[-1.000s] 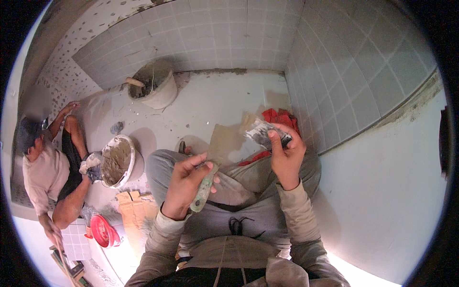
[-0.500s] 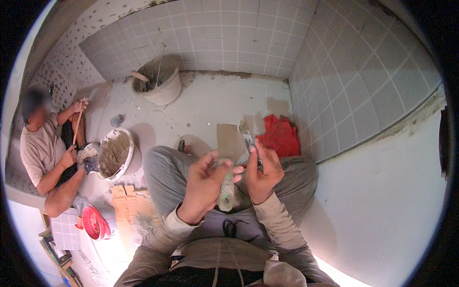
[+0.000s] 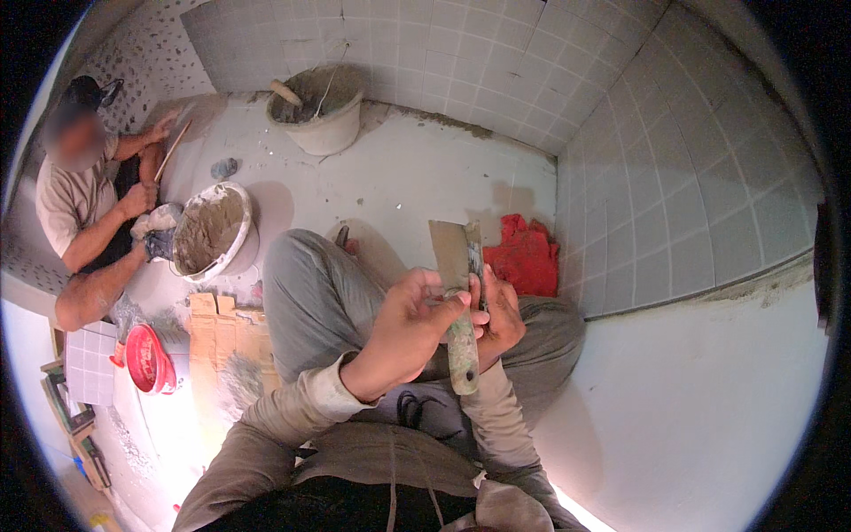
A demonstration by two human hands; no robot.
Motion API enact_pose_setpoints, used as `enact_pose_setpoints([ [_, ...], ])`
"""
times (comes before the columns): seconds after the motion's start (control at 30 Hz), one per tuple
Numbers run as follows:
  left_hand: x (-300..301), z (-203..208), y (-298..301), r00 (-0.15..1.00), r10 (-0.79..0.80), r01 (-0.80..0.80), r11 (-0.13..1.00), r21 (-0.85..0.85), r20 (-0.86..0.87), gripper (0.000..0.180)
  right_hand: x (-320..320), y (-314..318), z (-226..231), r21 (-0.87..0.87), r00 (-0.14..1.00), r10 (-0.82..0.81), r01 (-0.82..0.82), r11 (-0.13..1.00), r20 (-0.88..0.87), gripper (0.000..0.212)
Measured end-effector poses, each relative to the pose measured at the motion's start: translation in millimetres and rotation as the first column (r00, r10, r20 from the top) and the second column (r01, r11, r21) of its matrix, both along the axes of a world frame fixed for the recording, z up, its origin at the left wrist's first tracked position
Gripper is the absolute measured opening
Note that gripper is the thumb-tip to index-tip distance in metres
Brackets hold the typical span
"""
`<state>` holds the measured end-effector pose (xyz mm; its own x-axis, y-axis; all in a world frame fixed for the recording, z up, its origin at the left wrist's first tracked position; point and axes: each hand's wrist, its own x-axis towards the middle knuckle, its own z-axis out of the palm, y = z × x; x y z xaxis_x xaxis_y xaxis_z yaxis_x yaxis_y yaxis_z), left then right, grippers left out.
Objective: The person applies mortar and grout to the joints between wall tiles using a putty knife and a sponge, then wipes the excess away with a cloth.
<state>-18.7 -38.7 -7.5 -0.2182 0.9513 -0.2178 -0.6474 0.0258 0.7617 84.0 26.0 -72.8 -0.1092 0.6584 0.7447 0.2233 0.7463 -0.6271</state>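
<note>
In my left hand (image 3: 403,324) is a putty knife (image 3: 449,257) with a flat rectangular blade pointing away from me. Its worn greenish handle, with a hole at the end, points toward my body. My right hand (image 3: 503,315) is closed around a second, narrower scraper-like tool (image 3: 475,246), smeared with dried mortar. The putty knife's blade overlaps that tool in view, so much of it is hidden, and whether the two blades touch I cannot tell. Both hands are close together above my lap. A red cloth (image 3: 523,255) lies on the floor just beyond my right hand.
At the left a person (image 3: 80,186) sits holding a thin stick beside a mortar bucket (image 3: 246,244). A larger bucket (image 3: 324,129) stands by the tiled wall (image 3: 496,71). Cardboard (image 3: 213,341), a red bucket (image 3: 142,359) and a loose tile (image 3: 91,362) lie left of my knee.
My left hand has brought the putty knife rightward, over the tool in my right hand. The whole view has shifted slightly. The seated person's stick has moved.
</note>
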Motion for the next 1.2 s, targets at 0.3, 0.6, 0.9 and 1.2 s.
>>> enact_pose_setpoints([
  [0.3,0,2,-5,0.998,-0.033,0.031,0.998,0.049,0.054,0.015,7,-3,-7,-0.015,0.995,0.071,-0.07,0.997,0.065,0.048],
  [0.6,-2,-1,-9,0.996,-0.026,0.019,0.997,0.08,0.088,0.017,5,-2,-10,0.008,0.994,0.05,-0.051,0.999,0.101,0.046],
  [0.9,2,9,-11,0.994,-0.089,0.084,0.994,0.069,0.065,0.019,12,12,-29,-0.167,0.979,0.107,-0.078,0.983,0.174,0.031],
  [1.2,41,72,138,0.991,-0.13,0.131,0.967,0.218,-0.019,0.022,81,77,-31,-0.24,0.918,-0.373,0.395,0.887,0.131,0.024],
])
